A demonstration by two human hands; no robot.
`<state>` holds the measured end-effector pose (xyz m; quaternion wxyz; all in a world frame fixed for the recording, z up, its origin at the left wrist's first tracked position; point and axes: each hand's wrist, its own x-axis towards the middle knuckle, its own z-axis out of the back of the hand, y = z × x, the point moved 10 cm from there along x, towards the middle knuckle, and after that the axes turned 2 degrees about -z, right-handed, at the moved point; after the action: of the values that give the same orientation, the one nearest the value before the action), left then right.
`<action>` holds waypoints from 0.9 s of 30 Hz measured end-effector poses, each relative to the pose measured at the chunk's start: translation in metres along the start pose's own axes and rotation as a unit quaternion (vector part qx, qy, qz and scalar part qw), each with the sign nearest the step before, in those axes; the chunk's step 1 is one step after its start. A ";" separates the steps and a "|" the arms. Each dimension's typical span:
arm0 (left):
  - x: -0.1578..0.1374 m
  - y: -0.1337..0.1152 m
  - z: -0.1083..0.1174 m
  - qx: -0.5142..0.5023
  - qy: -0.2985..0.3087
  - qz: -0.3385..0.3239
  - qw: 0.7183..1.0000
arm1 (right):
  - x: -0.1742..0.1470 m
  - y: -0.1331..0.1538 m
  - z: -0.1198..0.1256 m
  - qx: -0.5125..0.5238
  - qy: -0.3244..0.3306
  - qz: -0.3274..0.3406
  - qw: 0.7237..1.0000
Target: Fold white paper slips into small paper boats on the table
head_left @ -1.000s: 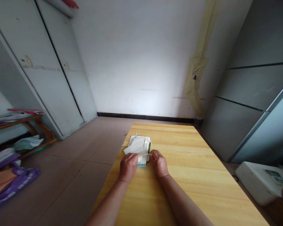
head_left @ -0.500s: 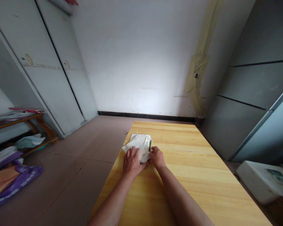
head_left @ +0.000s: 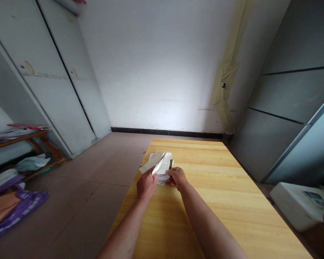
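Observation:
A small stack of printed paper sheets (head_left: 165, 166), with a dark green strip at its right edge, is near the left edge of the wooden table (head_left: 213, 201). My left hand (head_left: 146, 183) pinches the left side of the upper sheets, which are lifted and bent. At the lower right corner, my right hand (head_left: 176, 177) grips the sheets between thumb and fingers. More loose white paper (head_left: 152, 160) lies behind and to the left of the stack. Whether the sheets are bound together, I cannot tell.
A white box (head_left: 299, 207) stands on the floor at the right, below a grey cabinet (head_left: 283, 118). On the left are a wooden shelf (head_left: 47, 144) with papers and cloth, a purple bag (head_left: 29, 208) and a white wardrobe (head_left: 62, 90).
My left hand has gone from lying spread on top of the papers to pinching their left side. The upper sheets have been raised and folded, showing printed lines. My right hand has closed on the corner.

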<state>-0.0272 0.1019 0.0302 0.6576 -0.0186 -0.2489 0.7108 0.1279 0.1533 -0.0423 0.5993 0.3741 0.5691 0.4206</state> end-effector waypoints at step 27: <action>-0.001 0.009 0.002 -0.043 -0.036 0.030 0.998 | -0.031 0.039 -0.025 0.051 0.059 0.181 0.980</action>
<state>-0.0356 0.1002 0.0282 0.6250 -0.0285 -0.3018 0.7193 0.1000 0.1378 0.0038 0.4587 0.4754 0.5468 0.5144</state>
